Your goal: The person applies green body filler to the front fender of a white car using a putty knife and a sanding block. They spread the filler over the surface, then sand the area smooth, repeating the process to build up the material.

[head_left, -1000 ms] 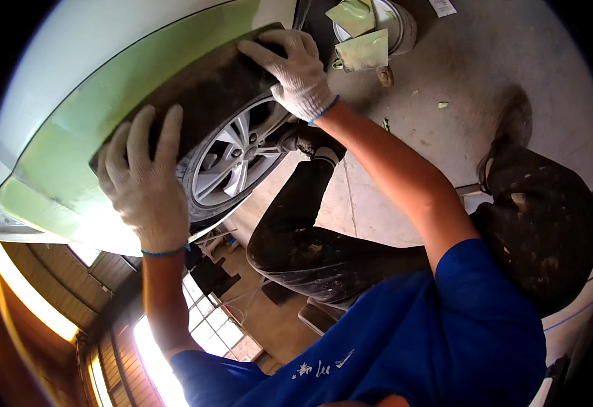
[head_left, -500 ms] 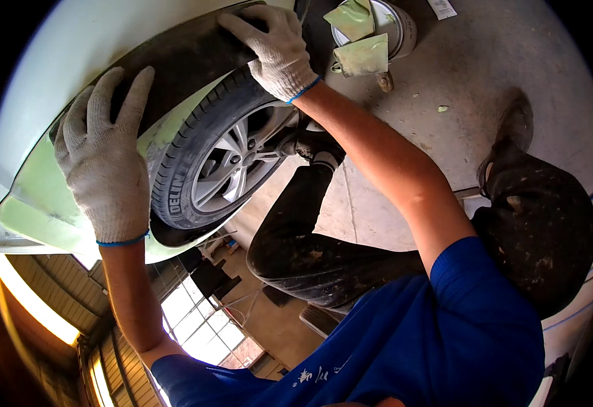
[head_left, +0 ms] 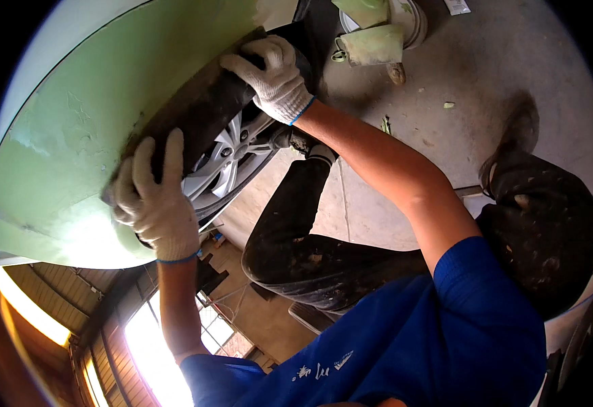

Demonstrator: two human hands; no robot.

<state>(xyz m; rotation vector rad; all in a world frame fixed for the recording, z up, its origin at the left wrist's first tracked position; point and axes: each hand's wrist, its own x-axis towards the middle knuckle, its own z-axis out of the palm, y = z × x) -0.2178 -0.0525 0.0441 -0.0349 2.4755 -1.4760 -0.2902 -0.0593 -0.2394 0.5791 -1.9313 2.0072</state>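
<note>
A long dark flexible strip (head_left: 198, 108) lies bowed against the car's wheel-arch panel and covers the upper part of the wheel. My left hand (head_left: 157, 197), in a white knit glove with a blue cuff, grips its lower left end, fingers on the outer face and thumb hidden. My right hand (head_left: 274, 78), gloved alike, holds the upper right end, its fingers bent over it. Pale green filler with rough patches coats the panel (head_left: 72, 129) beside the strip. Below the strip shows a silver spoked wheel (head_left: 232, 152).
At the top stands a round can (head_left: 408, 24) with green-smeared spreader sheets (head_left: 374, 45) on it. A small green scrap (head_left: 449, 105) and a white packet (head_left: 457, 7) lie on the concrete floor (head_left: 405, 136). My bent knee (head_left: 269, 264) is close below the wheel.
Both hands have drawn the strip across the panel toward the wheel, so more green filler shows and the tire is mostly covered. My left hand moved right and down; my right hand barely moved.
</note>
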